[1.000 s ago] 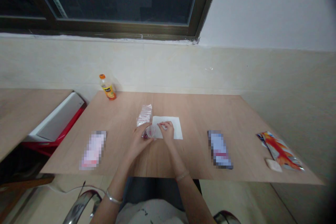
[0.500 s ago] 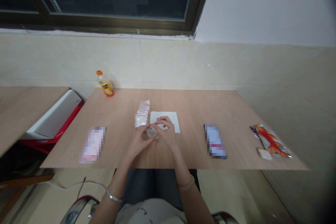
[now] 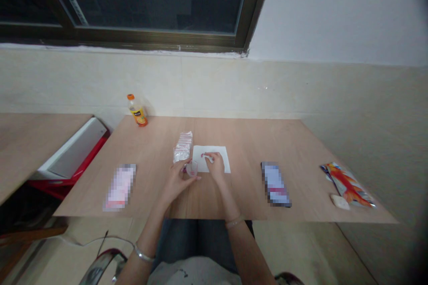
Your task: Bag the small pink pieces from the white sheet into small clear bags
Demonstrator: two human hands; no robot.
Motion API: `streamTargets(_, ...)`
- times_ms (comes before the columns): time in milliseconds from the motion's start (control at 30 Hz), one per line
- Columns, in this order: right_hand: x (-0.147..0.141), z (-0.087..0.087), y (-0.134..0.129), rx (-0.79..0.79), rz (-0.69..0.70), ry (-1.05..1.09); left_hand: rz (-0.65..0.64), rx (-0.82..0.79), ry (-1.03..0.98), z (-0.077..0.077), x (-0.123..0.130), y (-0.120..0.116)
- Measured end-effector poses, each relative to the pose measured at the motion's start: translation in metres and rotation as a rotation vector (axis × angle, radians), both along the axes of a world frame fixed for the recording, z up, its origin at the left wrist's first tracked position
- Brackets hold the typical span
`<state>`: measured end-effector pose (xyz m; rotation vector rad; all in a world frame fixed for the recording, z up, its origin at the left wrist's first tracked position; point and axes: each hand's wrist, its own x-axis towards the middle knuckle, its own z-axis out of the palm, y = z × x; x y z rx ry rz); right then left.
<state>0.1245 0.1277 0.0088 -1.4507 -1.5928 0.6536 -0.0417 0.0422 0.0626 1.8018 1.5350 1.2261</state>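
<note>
In the head view, my left hand (image 3: 177, 180) is closed on a small clear plastic bag (image 3: 191, 168). The bag's mouth gapes in a rounded shape, and a hint of pink shows along it. My right hand (image 3: 216, 165) hovers over a white sheet of paper (image 3: 223, 156) with its fingertips drawn together in a pinch. Whatever lies between those fingertips is too small to make out. A few tiny pinkish bits (image 3: 202, 155) rest on the paper by the fingertips. Beyond my left hand lies a row of overlapping clear plastic bags (image 3: 183, 147), touching or close to the paper's left side.
An orange-capped drink bottle (image 3: 137, 111) stands at the back left. Two phones lie flat, one on the left (image 3: 120, 187) and one on the right (image 3: 276, 185). Near the right edge are a colourful packet (image 3: 351, 185) and a small white object (image 3: 340, 201).
My right hand has moved away from the bag, to the right, over the paper. The bag in my left hand now shows a rounded, gaping mouth. The whole view has shifted slightly.
</note>
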Motion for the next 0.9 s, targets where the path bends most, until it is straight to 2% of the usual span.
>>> streamTargets(167,-0.009,-0.014,0.009,-0.016,0.056,-0.182,-0.014,0.027,-0.008,0.000,-0.005,0.008)
streamTargets(300,-0.019,-0.020,0.014,-0.049,-0.028,-0.243,-0.007,0.038,0.029,0.004,-0.007,0.013)
streamTargets(433,-0.026,-0.024,0.017,-0.019,-0.108,-0.219,-0.002,0.037,0.044,0.005,-0.010,0.017)
streamTargets(633,-0.025,-0.025,0.017,0.003,-0.098,-0.081,-0.021,0.043,0.045,0.003,-0.012,0.022)
streamTargets(767,-0.022,-0.017,0.012,0.023,-0.089,-0.015,-0.013,0.044,0.042,-0.001,-0.012,0.023)
streamTargets(900,-0.020,0.009,0.003,0.101,-0.092,0.227,0.005,0.029,0.028,-0.006,-0.011,0.020)
